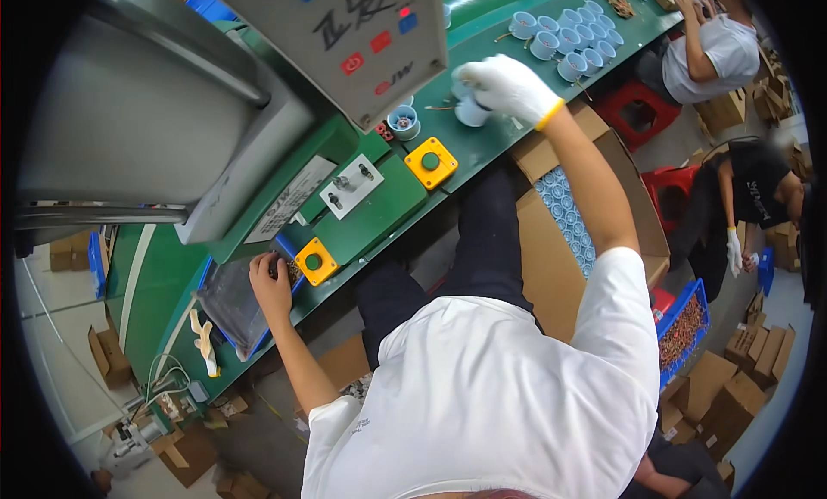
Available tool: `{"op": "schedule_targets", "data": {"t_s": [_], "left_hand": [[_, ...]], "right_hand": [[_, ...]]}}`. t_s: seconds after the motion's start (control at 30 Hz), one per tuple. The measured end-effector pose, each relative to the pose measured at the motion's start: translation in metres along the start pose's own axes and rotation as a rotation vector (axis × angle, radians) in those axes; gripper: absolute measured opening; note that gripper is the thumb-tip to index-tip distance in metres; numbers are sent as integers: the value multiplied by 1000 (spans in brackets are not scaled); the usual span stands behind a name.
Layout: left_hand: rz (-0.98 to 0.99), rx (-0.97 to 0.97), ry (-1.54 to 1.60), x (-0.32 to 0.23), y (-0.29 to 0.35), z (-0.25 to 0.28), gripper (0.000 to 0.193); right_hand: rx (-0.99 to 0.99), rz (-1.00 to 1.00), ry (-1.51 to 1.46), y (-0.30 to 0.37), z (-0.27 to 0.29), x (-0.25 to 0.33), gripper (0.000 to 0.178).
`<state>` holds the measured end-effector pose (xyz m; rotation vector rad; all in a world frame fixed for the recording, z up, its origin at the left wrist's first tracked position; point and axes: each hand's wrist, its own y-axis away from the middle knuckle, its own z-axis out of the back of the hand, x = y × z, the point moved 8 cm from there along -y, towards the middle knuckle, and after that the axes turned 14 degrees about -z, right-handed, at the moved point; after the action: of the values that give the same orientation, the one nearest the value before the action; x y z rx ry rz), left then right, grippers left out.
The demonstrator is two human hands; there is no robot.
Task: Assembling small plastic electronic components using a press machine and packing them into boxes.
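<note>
In a white glove with a yellow cuff, my right hand (515, 87) is closed on a light blue plastic cup-shaped part (470, 113) above the green bench; motion blurs it a little. My bare left hand (270, 283) reaches into a blue tray (217, 316), fingers curled around something dark that I cannot make out. Small brown pieces lie beside those fingers. Between my hands stands a green press base with a metal fixture plate (351, 187), flanked by one yellow button box (431, 163) and another yellow button box (315, 261). Another light blue cup (403, 121) stands behind the press.
A grey control panel (345, 51) overhangs the press. Several blue cups (568, 40) stand farther along the bench. An open carton (551, 266) of blue parts sits right of my legs. A spare glove (204, 342) lies left. Two co-workers (719, 55) are at the right.
</note>
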<state>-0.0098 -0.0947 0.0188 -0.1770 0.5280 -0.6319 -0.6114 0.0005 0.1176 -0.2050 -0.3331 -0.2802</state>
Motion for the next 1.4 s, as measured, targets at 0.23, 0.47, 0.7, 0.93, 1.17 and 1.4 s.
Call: {"op": "schedule_targets", "data": {"t_s": [0.23, 0.47, 0.7, 0.93, 1.17, 1.4], "left_hand": [[18, -11, 31, 17, 10, 4, 21], [67, 23, 53, 10, 4, 2, 22], [16, 24, -20, 5, 2, 0, 22], [14, 12, -36, 3, 1, 2, 21], [53, -7, -41, 9, 11, 6, 22], [146, 36, -2, 0, 4, 6, 19]], "right_hand": [[77, 136, -139, -21, -14, 48, 24], [-137, -753, 332, 10, 83, -197, 39], [-64, -607, 150, 25, 47, -267, 34], [14, 54, -130, 17, 17, -30, 27], [39, -57, -263, -38, 31, -38, 34], [157, -356, 486, -97, 39, -206, 48]]}}
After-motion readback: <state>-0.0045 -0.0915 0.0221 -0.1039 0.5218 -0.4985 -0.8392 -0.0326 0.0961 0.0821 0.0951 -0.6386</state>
